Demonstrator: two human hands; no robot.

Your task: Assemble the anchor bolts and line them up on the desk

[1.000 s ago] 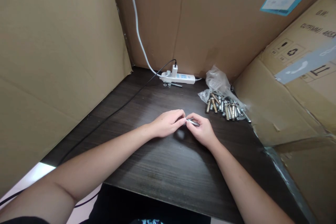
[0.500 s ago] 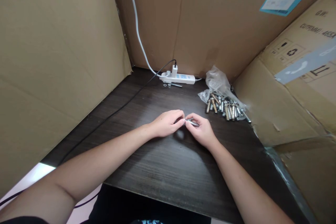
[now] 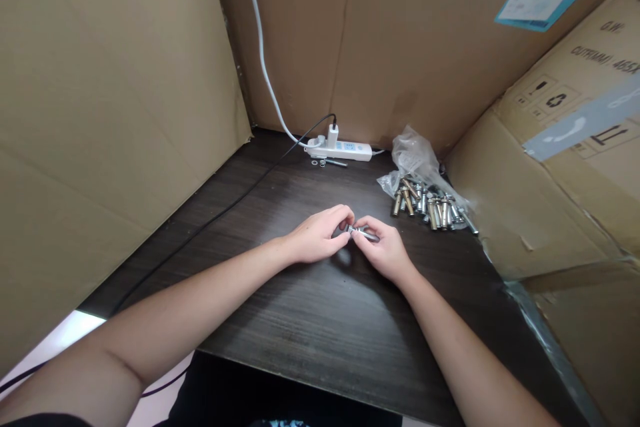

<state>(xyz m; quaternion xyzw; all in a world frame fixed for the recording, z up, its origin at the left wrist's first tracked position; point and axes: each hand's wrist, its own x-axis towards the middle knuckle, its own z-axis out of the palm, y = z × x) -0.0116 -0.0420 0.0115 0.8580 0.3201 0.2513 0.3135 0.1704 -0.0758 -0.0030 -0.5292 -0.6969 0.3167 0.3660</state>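
Observation:
Over the middle of the dark wooden table, my two hands meet at a silver expansion bolt [image 3: 369, 235]. My right hand [image 3: 383, 250] is closed on its shank, thumb and fingers pinching it. The bolt's far end lies in the palm. At the left end of the bolt, my left hand [image 3: 320, 233] curls its thumb and fingertips around the nut end, with a small gap showing between them. The fingers partly hide that end. To the right lies a pile of silver and brass-coloured expansion bolts [image 3: 435, 207], spilling from a clear plastic bag [image 3: 413, 153].
A white power strip [image 3: 355, 149] with a plugged-in charger [image 3: 333, 136] sits at the back. In front of it lie a loose bolt [image 3: 336, 163] and a washer [image 3: 314, 162]. A black cable [image 3: 220, 213] crosses the table's left side. Cardboard walls [image 3: 125, 80] enclose the left, back and right.
My left fingers have lifted and parted slightly at the bolt's nut end, so more of that end shows. My right hand stays in place on the bolt.

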